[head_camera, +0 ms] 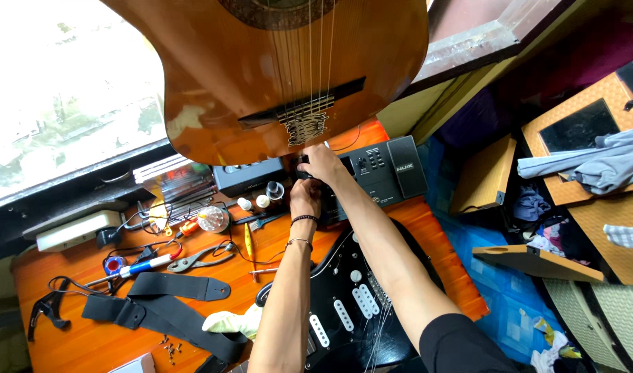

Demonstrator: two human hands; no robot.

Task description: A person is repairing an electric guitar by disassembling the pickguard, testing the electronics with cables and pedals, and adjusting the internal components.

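A black electric guitar (344,311) with a black pickguard and white pickups lies on the orange wooden table (74,331) in front of me. Both my arms reach over it to its far end. My left hand (304,199) is closed around a small dark part there; what it grips is hidden. My right hand (321,162) is just beyond it, fingers curled on the same spot, close to the lower edge of a brown acoustic guitar (261,76) that stands above the table.
A black effects pedal unit (385,169) sits behind my hands. On the left of the table lie a black strap (164,304), pliers (202,259), a pen, small bottles, cables and a yellow-white cloth (230,322). Boxes and clothes crowd the floor at right.
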